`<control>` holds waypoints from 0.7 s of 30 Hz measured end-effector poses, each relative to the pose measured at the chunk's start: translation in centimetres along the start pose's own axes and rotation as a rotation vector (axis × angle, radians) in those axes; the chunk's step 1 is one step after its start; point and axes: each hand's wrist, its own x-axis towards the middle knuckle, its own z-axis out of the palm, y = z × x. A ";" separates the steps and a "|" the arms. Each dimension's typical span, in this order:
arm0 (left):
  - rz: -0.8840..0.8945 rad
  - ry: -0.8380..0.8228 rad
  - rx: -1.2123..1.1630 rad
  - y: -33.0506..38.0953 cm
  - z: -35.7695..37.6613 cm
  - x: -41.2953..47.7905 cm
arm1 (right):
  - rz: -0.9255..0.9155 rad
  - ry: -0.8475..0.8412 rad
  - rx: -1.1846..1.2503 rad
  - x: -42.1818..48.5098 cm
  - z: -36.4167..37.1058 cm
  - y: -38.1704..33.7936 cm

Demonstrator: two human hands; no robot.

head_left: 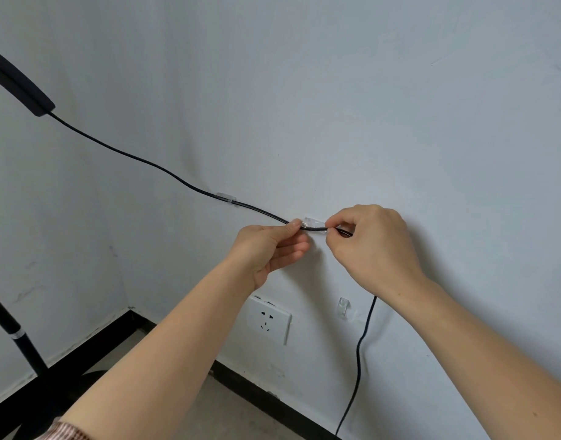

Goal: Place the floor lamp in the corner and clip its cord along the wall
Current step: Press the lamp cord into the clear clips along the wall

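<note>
Cord [130,154], thin and black, pinched by left hand [269,249] and right hand [371,246] at clear clip [314,224].

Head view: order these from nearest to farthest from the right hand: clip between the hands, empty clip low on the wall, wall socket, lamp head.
From the right hand:
1. Clip between the hands, at its fingertips, on the cord.
2. Empty clip, below the hand, on the wall.
3. Wall socket, lower left, under the left hand.
4. Lamp head, far upper left.
</note>
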 end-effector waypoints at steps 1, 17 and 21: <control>-0.004 0.004 -0.003 0.0 0.1 0.0 | -0.016 0.003 -0.027 0.1 0.0 -0.1; 0.053 0.026 0.077 0.2 0.8 0.1 | -0.103 0.019 -0.144 -0.5 0.0 1.3; 0.099 0.055 0.093 0.1 0.9 0.3 | -0.116 -0.002 -0.130 -1.1 0.5 2.0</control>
